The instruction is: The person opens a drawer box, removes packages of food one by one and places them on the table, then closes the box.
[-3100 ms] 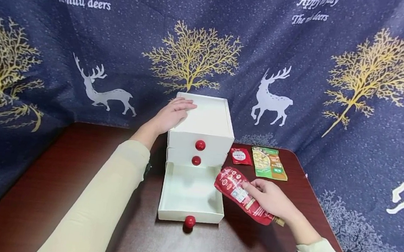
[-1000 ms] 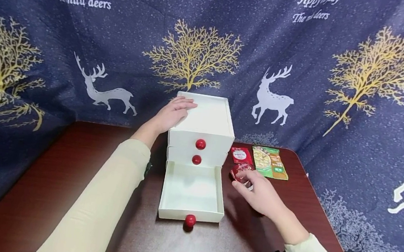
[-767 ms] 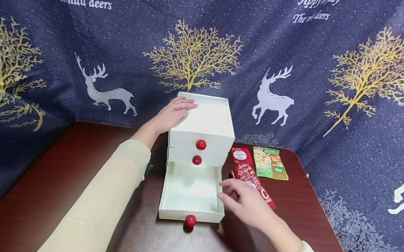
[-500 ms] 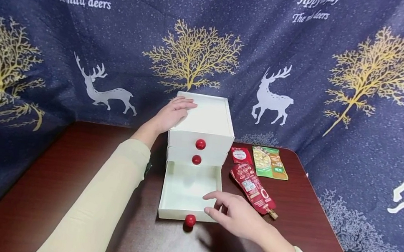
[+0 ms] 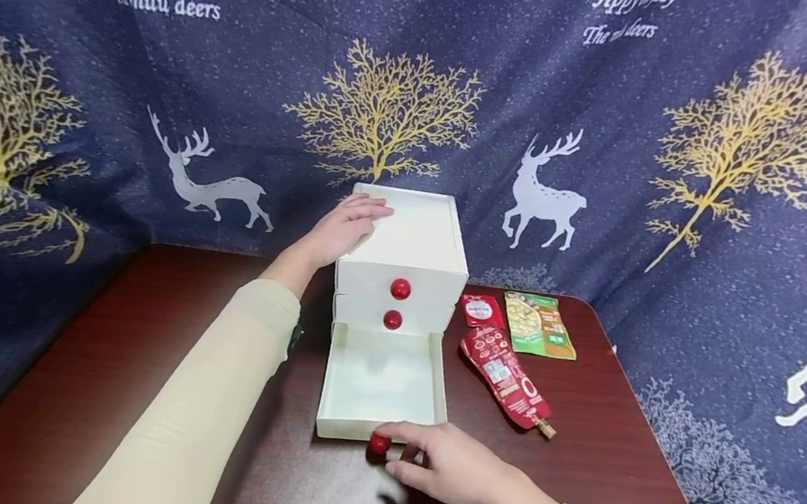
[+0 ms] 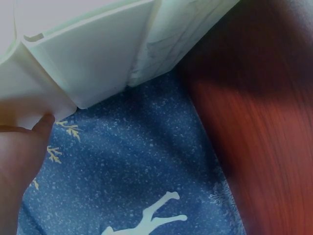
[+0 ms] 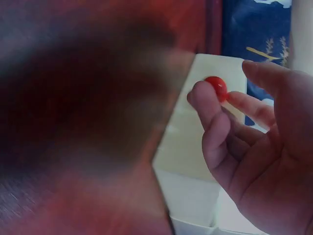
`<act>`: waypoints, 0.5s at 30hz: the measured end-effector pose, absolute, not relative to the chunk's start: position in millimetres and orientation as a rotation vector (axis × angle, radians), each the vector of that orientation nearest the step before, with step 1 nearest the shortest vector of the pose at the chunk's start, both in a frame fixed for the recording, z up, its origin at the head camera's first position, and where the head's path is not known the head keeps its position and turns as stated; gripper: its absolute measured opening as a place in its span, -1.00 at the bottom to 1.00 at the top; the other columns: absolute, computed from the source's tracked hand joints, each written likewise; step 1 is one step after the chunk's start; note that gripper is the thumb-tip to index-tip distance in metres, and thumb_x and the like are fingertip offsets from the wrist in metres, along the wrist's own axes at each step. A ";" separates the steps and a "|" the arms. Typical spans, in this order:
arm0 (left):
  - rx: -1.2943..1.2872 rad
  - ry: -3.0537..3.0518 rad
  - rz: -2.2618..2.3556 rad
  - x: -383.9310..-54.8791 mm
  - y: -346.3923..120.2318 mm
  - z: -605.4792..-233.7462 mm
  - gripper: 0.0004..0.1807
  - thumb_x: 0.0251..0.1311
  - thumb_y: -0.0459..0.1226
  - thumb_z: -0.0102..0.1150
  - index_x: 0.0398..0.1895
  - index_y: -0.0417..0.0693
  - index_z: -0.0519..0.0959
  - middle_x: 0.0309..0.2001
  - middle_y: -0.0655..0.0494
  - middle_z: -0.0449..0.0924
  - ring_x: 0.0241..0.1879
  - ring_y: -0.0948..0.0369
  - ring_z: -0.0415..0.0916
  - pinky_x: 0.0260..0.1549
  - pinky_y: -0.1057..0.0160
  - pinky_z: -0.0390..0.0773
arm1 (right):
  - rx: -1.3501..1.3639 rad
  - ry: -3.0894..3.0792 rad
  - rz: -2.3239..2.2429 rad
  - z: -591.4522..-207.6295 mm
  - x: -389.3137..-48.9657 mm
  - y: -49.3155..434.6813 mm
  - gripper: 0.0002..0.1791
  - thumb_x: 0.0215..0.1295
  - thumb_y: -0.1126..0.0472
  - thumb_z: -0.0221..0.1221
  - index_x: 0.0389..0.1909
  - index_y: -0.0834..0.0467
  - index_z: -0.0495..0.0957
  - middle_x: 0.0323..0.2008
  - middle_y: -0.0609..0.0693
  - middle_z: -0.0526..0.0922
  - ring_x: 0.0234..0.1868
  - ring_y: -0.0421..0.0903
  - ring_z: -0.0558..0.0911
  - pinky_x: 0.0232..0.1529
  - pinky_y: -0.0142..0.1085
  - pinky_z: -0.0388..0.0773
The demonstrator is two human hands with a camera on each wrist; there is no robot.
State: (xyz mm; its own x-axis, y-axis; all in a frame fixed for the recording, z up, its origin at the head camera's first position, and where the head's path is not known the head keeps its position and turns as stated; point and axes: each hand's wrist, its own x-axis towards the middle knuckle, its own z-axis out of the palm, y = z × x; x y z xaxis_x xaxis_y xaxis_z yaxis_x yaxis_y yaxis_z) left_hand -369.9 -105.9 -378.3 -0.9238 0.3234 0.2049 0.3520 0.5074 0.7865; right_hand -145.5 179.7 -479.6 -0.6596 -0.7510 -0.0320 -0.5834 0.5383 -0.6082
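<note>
A white drawer unit [image 5: 417,233] stands mid-table, with two upper drawers shut and the bottom drawer [image 5: 380,384] pulled out. Nothing lies in that drawer. My left hand [image 5: 340,232] rests on the unit's top left edge, fingers extended; in the left wrist view the left hand [image 6: 22,161] touches the white side panel. At the drawer's front, my right hand [image 5: 449,464] reaches to the round red knob [image 5: 378,443], index finger at it and thumb apart below. From the right wrist, the knob [image 7: 216,88] shows among loosely spread fingers that do not pinch it.
Right of the unit a red pouch [image 5: 506,378] lies slanted on the brown table [image 5: 599,444]. Behind it lie a small red packet [image 5: 483,311] and a green-and-orange packet [image 5: 540,326]. A dark blue cloth [image 5: 432,20] with deer and trees hangs behind.
My right hand held the red pouch over the table, laid it down right of the drawer and let go. It then moved left and nearer to the bottom knob. My left hand stayed put.
</note>
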 end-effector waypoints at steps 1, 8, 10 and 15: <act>-0.605 -2.701 -1.420 -370.0 -105.5 -378.3 -0.48 0.63 -0.23 -0.06 0.56 0.02 0.56 0.73 0.12 0.28 0.81 0.10 -0.13 0.78 -0.18 -0.24 | -1.097 2.487 -0.827 -481.6 -145.2 179.1 -0.57 0.64 -0.02 0.27 0.44 -0.12 0.59 -0.27 -0.32 0.76 -0.29 -0.48 0.62 -0.22 -0.49 0.59; -0.603 -2.692 -1.426 -368.5 -104.5 -377.3 -0.48 0.62 -0.24 -0.06 0.55 -0.01 0.57 0.72 0.10 0.28 0.81 0.09 -0.13 0.79 -0.18 -0.24 | -1.083 2.535 -0.853 -490.3 -142.9 174.9 -0.57 0.63 0.02 0.28 0.43 -0.10 0.58 0.02 -0.18 0.86 0.02 -0.31 0.77 0.10 -0.32 0.71; -0.602 -2.692 -1.425 -367.6 -104.6 -376.9 -0.48 0.62 -0.24 -0.06 0.54 -0.02 0.57 0.72 0.10 0.28 0.81 0.08 -0.13 0.78 -0.18 -0.24 | -1.090 2.543 -0.854 -491.5 -141.8 173.4 -0.56 0.63 0.02 0.27 0.44 -0.08 0.58 0.15 -0.17 0.84 0.17 -0.27 0.76 0.23 -0.26 0.71; -0.609 -2.690 -1.421 -366.9 -104.0 -376.8 -0.48 0.62 -0.24 -0.07 0.54 -0.03 0.57 0.72 0.09 0.29 0.81 0.07 -0.13 0.79 -0.17 -0.24 | -1.084 2.554 -0.848 -494.0 -140.7 169.7 -0.55 0.62 0.04 0.28 0.45 -0.10 0.58 0.19 -0.22 0.80 0.19 -0.30 0.73 0.31 -0.25 0.68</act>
